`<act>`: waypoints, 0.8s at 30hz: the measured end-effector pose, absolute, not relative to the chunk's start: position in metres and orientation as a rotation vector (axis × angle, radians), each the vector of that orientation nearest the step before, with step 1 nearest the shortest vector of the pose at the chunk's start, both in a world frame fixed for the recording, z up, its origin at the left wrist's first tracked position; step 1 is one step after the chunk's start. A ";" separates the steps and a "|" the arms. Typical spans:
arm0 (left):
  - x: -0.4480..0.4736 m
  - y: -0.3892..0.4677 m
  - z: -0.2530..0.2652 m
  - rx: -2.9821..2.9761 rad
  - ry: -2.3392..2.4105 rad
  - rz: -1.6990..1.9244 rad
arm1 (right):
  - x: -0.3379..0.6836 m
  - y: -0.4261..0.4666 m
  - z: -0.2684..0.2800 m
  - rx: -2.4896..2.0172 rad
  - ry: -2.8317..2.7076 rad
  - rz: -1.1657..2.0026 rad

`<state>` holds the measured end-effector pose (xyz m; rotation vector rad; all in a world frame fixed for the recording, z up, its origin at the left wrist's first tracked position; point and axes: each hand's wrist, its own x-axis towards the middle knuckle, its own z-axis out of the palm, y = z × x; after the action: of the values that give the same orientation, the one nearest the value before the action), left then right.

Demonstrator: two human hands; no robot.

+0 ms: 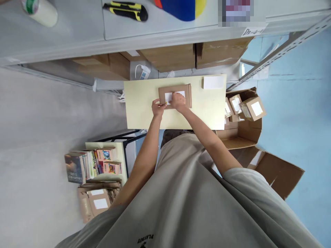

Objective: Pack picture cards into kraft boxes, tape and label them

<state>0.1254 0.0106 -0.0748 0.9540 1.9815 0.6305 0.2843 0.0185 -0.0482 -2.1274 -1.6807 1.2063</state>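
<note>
Flat on our pale bench (207, 108) lies a brown package (176, 88), its white label (168, 96) partly hidden beneath our right hand (178, 100), whose fingers are curled together. Our left hand (158, 109) touches the package's near left corner, thumb and fingers apart.

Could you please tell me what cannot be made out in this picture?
All in the head view:
White rectangular paper label on the flat brown cardboard parcel: partly hidden by the right hand.
White cylindrical container: one end cut off by the upper edge.
Blue, red and yellow rounded object: cut off there too; kind unclear.
Purple-and-white rectangular item: blurred by pixelation.
</note>
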 end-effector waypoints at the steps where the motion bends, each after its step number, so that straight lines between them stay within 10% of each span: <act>1: 0.124 0.010 -0.073 0.957 1.993 0.622 | 0.295 0.003 -0.048 -2.190 -1.636 1.159; 5: 0.121 0.001 -0.073 0.963 2.041 0.630 | 0.349 -0.064 -0.055 -2.328 -1.279 0.811; 24: 0.129 -0.230 -0.065 1.133 1.623 0.671 | 0.396 -0.292 -0.039 -2.028 -1.012 0.996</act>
<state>0.1289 -0.2295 -0.0651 1.1331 1.6231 0.6714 0.3956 -0.2924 -0.0387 -2.0284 -1.0120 0.9958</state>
